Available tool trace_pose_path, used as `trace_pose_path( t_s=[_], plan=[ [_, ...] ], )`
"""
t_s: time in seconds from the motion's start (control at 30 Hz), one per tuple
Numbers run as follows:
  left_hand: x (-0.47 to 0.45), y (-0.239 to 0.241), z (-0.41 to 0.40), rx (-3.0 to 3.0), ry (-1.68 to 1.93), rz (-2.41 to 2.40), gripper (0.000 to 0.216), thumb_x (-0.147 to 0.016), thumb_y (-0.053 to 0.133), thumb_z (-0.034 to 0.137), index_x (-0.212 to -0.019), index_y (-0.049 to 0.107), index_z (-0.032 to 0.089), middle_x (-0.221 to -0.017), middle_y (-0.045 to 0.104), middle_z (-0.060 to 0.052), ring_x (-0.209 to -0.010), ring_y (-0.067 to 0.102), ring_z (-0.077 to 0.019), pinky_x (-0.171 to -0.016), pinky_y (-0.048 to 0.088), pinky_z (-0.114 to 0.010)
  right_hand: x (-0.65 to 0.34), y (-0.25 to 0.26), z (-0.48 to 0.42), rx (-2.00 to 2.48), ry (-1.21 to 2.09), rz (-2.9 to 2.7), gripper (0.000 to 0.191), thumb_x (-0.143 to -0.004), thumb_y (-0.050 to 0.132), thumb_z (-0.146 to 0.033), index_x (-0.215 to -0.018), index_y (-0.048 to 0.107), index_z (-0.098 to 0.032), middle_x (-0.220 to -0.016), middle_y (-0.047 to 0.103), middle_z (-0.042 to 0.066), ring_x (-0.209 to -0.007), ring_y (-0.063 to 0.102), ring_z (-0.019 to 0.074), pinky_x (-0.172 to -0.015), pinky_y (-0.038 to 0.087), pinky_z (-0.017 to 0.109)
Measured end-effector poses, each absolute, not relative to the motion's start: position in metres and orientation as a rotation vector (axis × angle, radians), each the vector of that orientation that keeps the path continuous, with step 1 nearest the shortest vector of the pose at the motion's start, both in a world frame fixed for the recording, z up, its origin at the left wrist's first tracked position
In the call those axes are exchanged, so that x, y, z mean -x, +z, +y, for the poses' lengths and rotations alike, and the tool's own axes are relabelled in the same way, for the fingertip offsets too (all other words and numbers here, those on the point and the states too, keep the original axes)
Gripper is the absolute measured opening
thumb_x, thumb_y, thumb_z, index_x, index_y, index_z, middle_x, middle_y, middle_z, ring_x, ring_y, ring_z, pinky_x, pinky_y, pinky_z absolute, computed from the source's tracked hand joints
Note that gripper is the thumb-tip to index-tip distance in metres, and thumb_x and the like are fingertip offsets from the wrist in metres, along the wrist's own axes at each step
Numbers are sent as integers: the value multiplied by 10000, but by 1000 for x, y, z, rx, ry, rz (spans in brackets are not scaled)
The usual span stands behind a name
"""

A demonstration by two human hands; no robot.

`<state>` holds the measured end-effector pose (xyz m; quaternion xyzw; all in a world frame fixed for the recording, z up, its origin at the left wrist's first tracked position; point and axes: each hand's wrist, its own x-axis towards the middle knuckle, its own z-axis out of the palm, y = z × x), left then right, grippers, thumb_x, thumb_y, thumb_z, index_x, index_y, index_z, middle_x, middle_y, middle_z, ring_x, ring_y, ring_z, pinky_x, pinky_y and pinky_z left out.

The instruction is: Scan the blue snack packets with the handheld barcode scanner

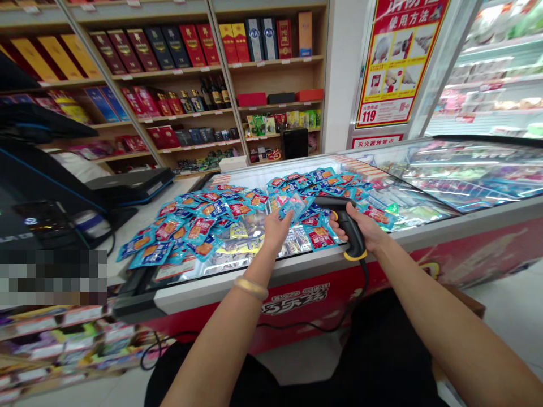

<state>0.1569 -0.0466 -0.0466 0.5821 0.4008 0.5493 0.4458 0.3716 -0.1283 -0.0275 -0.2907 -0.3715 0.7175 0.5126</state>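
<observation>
My right hand (360, 226) is wrapped round the handle of a black and yellow barcode scanner (351, 229), its head pointing left. In my left hand (278, 229) is a small blue snack packet (293, 207), pinched by the fingers and held just in front of the scanner head. Both hands are above the glass lid of a chest freezer (237, 265). One heap of similar blue and red snack packets (199, 212) spreads left of my left hand. Another heap of packets (322, 178) lies behind both hands, and a single red-fronted packet (321, 238) is below the scanner.
A black cable (314, 326) hangs from the scanner across the freezer's red front. At the left stand a counter with checkout equipment (127, 183). Shelves of boxed goods (182, 48) line the back wall. A glass-lidded freezer section (479, 169) extends right.
</observation>
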Motion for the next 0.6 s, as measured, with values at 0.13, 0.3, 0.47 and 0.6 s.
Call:
trace_pose_path(
  t_s=[0.13, 0.3, 0.47, 0.6],
  plan=[
    [-158, -46, -48, -1489, 1372, 1005, 302, -767, 654, 351, -963, 748, 142, -770, 699, -20, -666, 608, -136, -672, 491, -257, -373, -28, -128, 703, 1729, -867, 339, -893, 569, -516, -916, 574, -178, -805, 584, 57, -532, 455, 104, -429, 448, 200],
    [-143, -42, -47, -1649, 1411, 1231, 363, -822, 613, 298, -1134, 714, 142, -595, 609, 25, -570, 577, -136, -595, 475, -250, -366, -27, -125, 690, 1698, -819, 342, -884, 578, -518, -916, 583, -177, -795, 577, 55, -534, 451, 103, -416, 437, 193],
    [-77, -27, -44, -2024, 1599, 1427, 322, -855, 540, 208, -1125, 715, 197, -969, 737, -46, -954, 671, -193, -900, 507, -322, -330, -23, -121, 617, 1770, -801, 358, -892, 562, -535, -926, 585, -180, -758, 566, 37, -527, 455, 95, -417, 435, 176],
    [-9, -13, -43, -2239, 1561, 1723, 382, -902, 436, 220, -1202, 672, 212, -1214, 687, -73, -1150, 613, -213, -1050, 440, -373, -291, -19, -114, 596, 1867, -794, 374, -913, 530, -533, -914, 590, -164, -693, 545, 22, -511, 466, 94, -406, 430, 171]
  ],
)
